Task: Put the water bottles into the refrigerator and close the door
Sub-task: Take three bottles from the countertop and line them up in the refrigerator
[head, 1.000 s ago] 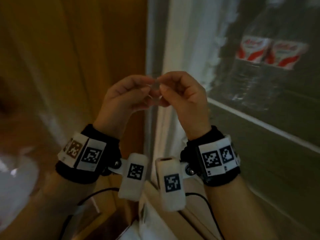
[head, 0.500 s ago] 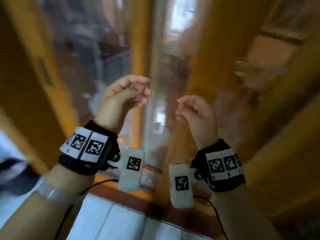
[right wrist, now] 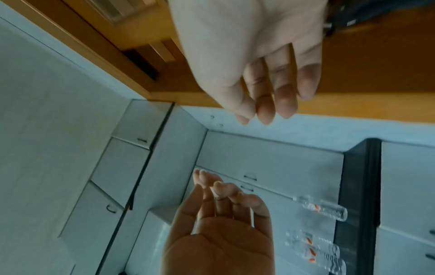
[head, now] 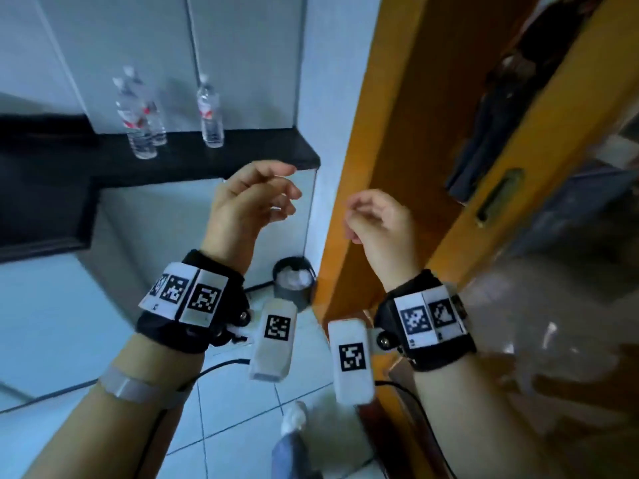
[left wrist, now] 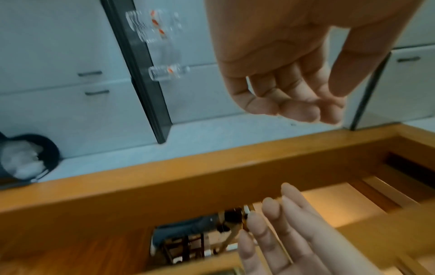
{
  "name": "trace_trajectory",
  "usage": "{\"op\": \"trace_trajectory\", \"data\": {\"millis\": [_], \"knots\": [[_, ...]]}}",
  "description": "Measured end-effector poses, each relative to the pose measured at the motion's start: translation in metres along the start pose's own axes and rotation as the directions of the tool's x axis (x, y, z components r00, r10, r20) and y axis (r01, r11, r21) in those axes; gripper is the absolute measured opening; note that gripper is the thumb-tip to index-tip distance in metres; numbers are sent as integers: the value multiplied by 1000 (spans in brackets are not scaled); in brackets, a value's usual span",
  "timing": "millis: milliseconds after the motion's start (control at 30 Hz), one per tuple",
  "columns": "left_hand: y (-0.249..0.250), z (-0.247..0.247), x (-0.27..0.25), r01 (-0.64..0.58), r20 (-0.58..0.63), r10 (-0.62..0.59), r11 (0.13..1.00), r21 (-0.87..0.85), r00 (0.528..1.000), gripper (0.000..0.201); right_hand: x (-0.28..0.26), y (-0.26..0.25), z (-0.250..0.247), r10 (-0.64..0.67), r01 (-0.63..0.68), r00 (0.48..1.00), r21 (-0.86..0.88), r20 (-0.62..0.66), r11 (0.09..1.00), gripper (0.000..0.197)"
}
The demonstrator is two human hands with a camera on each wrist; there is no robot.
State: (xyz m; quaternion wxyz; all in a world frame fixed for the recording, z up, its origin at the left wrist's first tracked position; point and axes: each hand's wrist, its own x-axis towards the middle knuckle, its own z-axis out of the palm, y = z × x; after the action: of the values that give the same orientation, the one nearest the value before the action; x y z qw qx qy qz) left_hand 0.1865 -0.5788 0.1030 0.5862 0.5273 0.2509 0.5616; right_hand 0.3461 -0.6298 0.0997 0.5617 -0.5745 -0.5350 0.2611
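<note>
Both my hands hang free in mid-air, fingers loosely curled, holding nothing: my left hand nearer the black counter, my right hand beside it, toward the orange door frame. Three water bottles stand upright on the counter, two close together and the single bottle apart, nearer the counter's end. The refrigerator is not in view. Procedure: approach the counter, grasp one bottle mid-body per hand, lift vertically to avoid toppling neighbours.
</note>
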Motion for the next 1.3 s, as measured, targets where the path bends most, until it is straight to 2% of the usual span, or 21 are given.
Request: {"op": "trace_trajectory", "data": {"millis": [100, 200, 300, 433, 567, 667, 733, 867, 933, 967, 1033, 1100, 1133, 1233, 1300], "knots": [[-12, -43, 50, -4, -75, 4, 1000, 6, 997, 28, 65, 21, 48, 14, -15, 999, 31, 48, 999, 32], [-23, -82, 106, 22, -146, -13, 998, 62, 989, 24, 134, 37, 90, -5, 1, 997, 44, 83, 999, 26], [-27, -124, 159, 59, -257, -30, 993, 106, 966, 21, 207, 44, 134, -34, 29, 991, 36, 130, 999, 26], [-26, -192, 218, 23, -372, 18, 994, 106, 928, 24, 292, 55, 205, -84, 93, 976, -37, 200, 995, 33], [-39, -254, 250, 34, -491, 20, 994, 102, 871, 20, 347, 69, 274, -62, 80, 960, -58, 273, 995, 34], [-50, -299, 278, 41, -568, 26, 994, 106, 823, 25, 381, 83, 321, -23, 42, 939, -51, 343, 998, 25], [-56, -329, 304, 43, -595, 29, 993, 107, 803, 26, 405, 93, 351, -13, 35, 927, -53, 374, 998, 17], [-72, -392, 364, 52, -622, 26, 993, 108, 783, 29, 457, 113, 414, 32, -3, 922, -75, 387, 997, 19], [-80, -425, 392, 91, -625, -17, 992, 87, 780, 30, 487, 119, 443, 60, -31, 940, -90, 336, 995, 24], [-84, -441, 404, 122, -635, -51, 990, 69, 771, 32, 502, 123, 455, 73, -47, 961, -105, 265, 993, 28], [-96, -476, 425, 189, -636, -127, 982, 29, 761, 47, 530, 131, 472, 92, -84, 995, -161, 39, 983, 43], [-110, -504, 446, 259, -589, -197, 966, 21, 784, 68, 556, 141, 478, 158, -187, 973, -170, -171, 968, 67], [-117, -512, 454, 307, -550, -236, 951, 38, 801, 75, 564, 148, 479, 233, -265, 946, -125, -224, 956, 77], [-140, -518, 474, 367, -474, -284, 926, 90, 834, 88, 587, 184, 476, 379, -394, 896, -25, -231, 919, 99], [-150, -517, 485, 367, -469, -277, 923, 111, 839, 84, 600, 207, 478, 433, -434, 892, 17, -129, 901, 108]]}}
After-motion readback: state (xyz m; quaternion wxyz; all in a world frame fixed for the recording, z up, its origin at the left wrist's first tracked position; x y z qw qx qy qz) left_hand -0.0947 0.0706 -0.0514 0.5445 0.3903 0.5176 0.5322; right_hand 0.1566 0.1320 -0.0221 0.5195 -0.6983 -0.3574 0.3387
